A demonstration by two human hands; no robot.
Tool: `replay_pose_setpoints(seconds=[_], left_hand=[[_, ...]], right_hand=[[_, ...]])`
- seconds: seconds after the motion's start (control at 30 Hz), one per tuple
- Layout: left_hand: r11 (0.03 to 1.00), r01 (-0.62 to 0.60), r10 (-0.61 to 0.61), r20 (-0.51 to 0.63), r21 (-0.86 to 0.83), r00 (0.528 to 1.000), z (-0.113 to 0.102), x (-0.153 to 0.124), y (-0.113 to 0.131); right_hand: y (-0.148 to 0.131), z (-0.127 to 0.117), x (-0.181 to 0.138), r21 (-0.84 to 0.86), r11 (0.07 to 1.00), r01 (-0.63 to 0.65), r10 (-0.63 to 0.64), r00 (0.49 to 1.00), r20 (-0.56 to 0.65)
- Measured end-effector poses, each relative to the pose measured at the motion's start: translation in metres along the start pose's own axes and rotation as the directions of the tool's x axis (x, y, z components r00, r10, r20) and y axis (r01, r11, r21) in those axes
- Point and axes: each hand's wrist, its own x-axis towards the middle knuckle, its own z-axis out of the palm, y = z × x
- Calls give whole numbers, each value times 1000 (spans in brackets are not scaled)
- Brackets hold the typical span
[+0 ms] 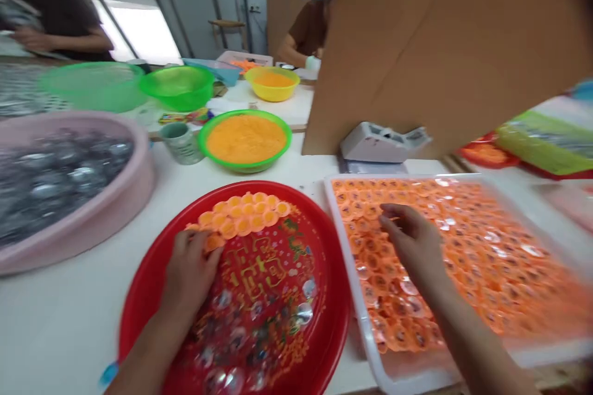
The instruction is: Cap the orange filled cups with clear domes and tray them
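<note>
My left hand [192, 271] reaches into a round red tray [338, 315], with thumb and fingers closed around a small orange cup [214, 242] at the left end of a cluster. The other orange cups [245, 215] sit in tight rows along the tray's far side. Several clear domes [303, 315] lie loose in its near half. Over the left part of a white rectangular tray [364, 315], my right hand [412, 244] has thumb and forefinger curled almost together; anything between them is too small to make out. Orange cups with dark centres and shiny tops [463, 247] fill that tray.
A pink tub [134, 185] of clear domes stands at left. Beyond are a mug [180, 143], a green basin [248, 163] of orange pieces and a yellow bowl [273, 92]. A cardboard sheet [417, 43] rises behind the white tray. Two people work across the table.
</note>
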Motion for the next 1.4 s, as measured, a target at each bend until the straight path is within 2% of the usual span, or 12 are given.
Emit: replay_pose_setpoints(seconds=[0.1,0.2,0.27,0.37,0.53,0.73,0.83,1.0,1.13,1.23,1.3,1.4], left_hand=[[999,15,-17,37,46,999,-6,-1,8],[998,-21,15,102,64,995,-12,-5,9],[998,-41,35,146,42,989,-16,-11,10],[999,-44,47,196,-19,979,-16,-18,11],[993,1,26,232,-117,972,-8,-22,8],[962,-1,64,223,-272,973,-19,-35,25],[896,47,68,243,-441,968,-25,-51,35],[782,157,29,286,-604,958,-28,-67,44],[661,226,19,317,-715,948,-28,-70,49],[466,394,-27,433,-792,901,-27,-72,52],[321,510,-37,527,-798,849,-26,-75,52],[216,580,15,596,-786,803,-26,-76,51]], right_hand=[[-22,13,-65,-28,960,277,-260,927,272],[-34,43,-126,154,886,437,-438,681,587],[-35,61,-147,140,877,460,-418,586,694],[-25,68,-141,-8,879,477,-329,619,713],[-15,47,-108,-233,832,504,-261,725,637],[-28,76,-131,-143,851,506,-252,631,734],[-27,92,-145,-161,848,506,-232,626,744],[-16,89,-148,-110,847,520,-262,588,765],[-12,84,-148,14,938,346,-251,652,715],[-14,86,-149,173,984,-31,-99,717,690],[-19,87,-150,278,887,-369,50,675,736],[-27,88,-149,364,640,-677,134,565,814]])
